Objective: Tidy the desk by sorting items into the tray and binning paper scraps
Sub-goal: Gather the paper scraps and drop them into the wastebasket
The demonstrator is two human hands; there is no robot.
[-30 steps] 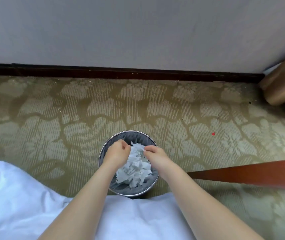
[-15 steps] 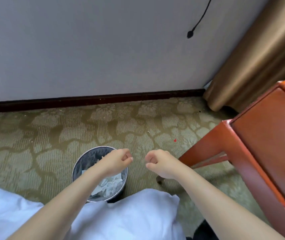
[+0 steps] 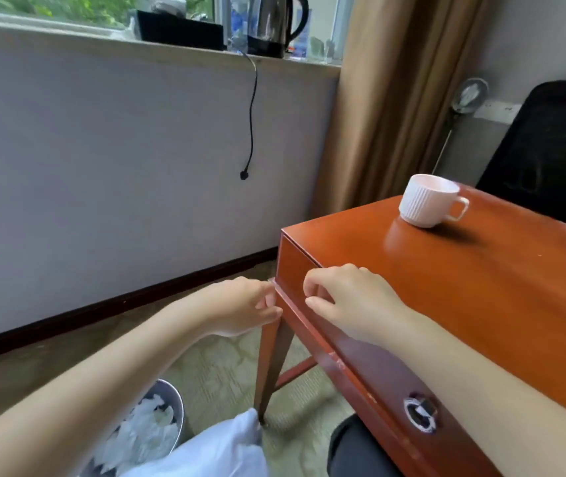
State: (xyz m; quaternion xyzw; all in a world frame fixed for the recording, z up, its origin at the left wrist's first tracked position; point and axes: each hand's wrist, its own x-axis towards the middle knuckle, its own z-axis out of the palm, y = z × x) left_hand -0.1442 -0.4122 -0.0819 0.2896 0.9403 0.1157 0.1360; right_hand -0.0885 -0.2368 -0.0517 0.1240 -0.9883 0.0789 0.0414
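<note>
Head view: I see my left hand (image 3: 243, 308) and right hand (image 3: 347, 301) loosely curled, holding nothing, at the desk (image 3: 481, 287) corner. Paper scraps (image 3: 147, 428) lie in the bin (image 3: 181, 413) (binning looks done). A ribbed white cup (image 3: 426, 201) awaits sorting; no tray visible.

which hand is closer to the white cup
Right. The right hand is over the desk's near corner, the white cup farther back on the top; the left hand is beside that corner, off the desk.
</note>
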